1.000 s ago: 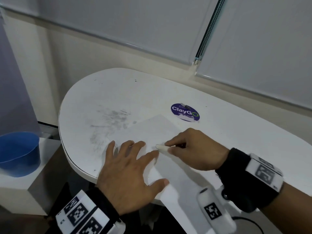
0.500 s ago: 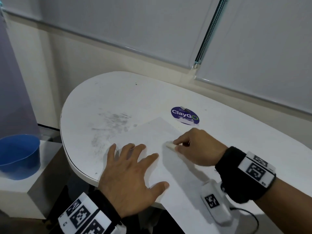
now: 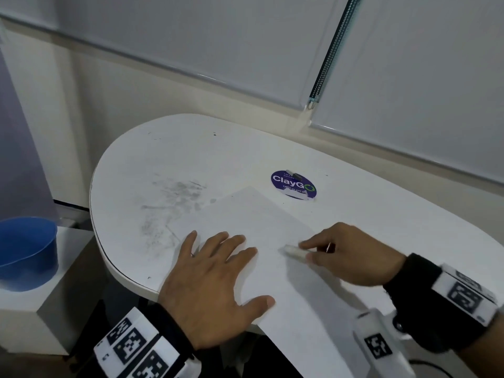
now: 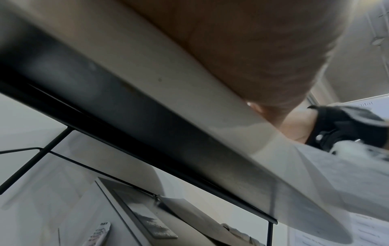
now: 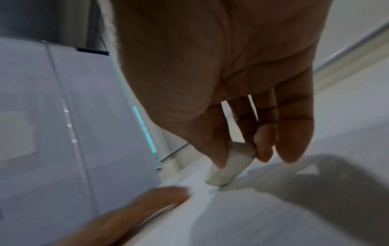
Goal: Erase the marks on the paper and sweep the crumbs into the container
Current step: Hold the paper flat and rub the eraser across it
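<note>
Where the view starts at the far left, a blue container [image 3: 26,252] stands on a low white block [image 3: 41,309] beside the table, well apart from the paper, its left side cut off by the frame. The white table [image 3: 191,148] has a rounded left end, and grey smudges [image 3: 174,203] mark the surface near that end, just left of the paper's far corner. The paper [image 3: 261,222] lies slantwise at the near edge of the table, one corner hanging over that edge; any marks on it are too faint to make out, and I cannot see crumbs. The left hand [image 3: 215,287] lies flat on the paper's left part, fingers spread and straight, pressing it down. From the left wrist view only the table's underside and blurred palm show. Past the paper's far corner sits a round purple ClayGo sticker [image 3: 294,184], with a small dark thing at its far rim I cannot identify. The right hand [image 3: 351,255] pinches a white eraser [image 3: 294,251] between thumb and fingertips near the paper's right edge; in the right wrist view the eraser's [image 5: 229,166] tip touches the sheet, though blur softens it.
</note>
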